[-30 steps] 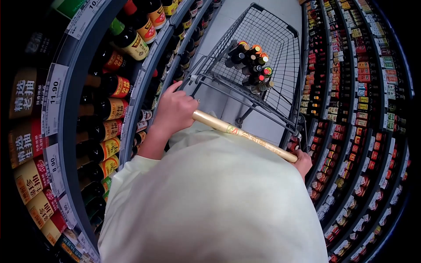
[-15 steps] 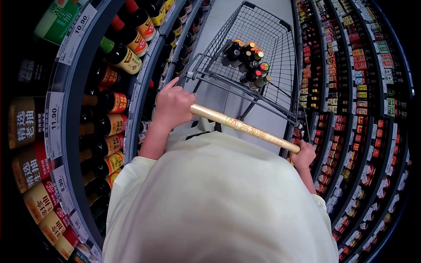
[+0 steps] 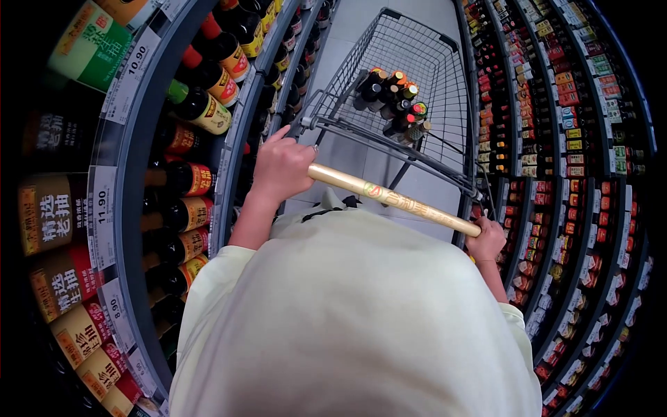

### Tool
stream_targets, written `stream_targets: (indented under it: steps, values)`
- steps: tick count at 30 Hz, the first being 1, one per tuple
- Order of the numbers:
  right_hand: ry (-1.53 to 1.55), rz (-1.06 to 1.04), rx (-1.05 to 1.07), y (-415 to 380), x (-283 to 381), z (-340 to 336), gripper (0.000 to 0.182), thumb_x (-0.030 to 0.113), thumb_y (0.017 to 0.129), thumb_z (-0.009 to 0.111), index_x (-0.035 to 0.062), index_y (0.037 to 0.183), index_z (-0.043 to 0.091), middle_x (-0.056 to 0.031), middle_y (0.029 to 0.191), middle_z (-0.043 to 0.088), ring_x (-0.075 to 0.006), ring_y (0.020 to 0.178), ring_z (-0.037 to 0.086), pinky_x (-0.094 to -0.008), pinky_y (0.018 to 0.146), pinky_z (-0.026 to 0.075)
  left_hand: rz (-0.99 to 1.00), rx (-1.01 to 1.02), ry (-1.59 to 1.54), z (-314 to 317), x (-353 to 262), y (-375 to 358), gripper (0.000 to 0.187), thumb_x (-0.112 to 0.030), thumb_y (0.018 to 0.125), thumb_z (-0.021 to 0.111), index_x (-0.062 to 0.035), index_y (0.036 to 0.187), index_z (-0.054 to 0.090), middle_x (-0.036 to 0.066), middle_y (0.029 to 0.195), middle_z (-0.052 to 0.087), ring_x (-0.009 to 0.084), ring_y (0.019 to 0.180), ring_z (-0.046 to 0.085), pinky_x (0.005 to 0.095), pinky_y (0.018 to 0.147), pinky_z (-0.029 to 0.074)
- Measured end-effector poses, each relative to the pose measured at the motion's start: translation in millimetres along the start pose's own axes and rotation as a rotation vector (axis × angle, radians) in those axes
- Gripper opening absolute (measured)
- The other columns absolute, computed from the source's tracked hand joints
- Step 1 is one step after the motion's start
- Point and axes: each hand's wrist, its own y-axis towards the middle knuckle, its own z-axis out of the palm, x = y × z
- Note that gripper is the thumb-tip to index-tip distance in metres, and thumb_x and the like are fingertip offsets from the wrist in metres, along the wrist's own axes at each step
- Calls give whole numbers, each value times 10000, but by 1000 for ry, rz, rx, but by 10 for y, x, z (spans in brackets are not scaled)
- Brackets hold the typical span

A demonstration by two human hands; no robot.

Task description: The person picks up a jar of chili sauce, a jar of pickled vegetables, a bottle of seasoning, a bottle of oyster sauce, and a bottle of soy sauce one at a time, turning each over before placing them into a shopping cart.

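My left hand is closed round the left end of the shopping cart's gold handle, its index finger pointing away from the bar. At the other end of the same handle, my right hand is wrapped round the grip. The handle carries printed characters and a round logo. Beyond it stretches the grey wire shopping cart. Several dark bottles with orange, black and red caps stand grouped in the part of the basket close to the handle.
To my left, a shelf with price tags holds rows of sauce bottles and boxed sauces. Along my right runs a long shelf packed with jars and bottles. Pale tiled floor shows between the shelves.
The shelf goods on the left have shifted slightly right and down in view, and the cart has dropped slightly too. Both hands keep their hold on the handle.
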Motion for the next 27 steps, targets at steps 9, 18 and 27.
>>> stream_targets:
  steps: [9,18,27]
  values:
    - [-38,42,22,13,-167,191,169,201,635,690,123,758,605,-86,721,604,-317,751,598,-435,642,478,-44,-6,8,40,78,65,176,-136,607,662,-149,776,710,58,641,633,246,712,648,408,988,446]
    - [-58,42,-26,137,-52,139,137,167,627,641,94,647,527,-106,658,568,-339,697,571,-466,600,444,-23,-16,54,44,81,140,67,-173,584,649,-130,631,627,35,594,605,234,665,631,399,985,463]
    - [22,-13,80,218,-327,331,256,323,608,707,117,708,592,-103,692,600,-347,706,591,-479,580,445,-44,9,28,119,110,198,98,-175,555,674,-127,630,633,57,587,603,253,669,633,421,998,448]
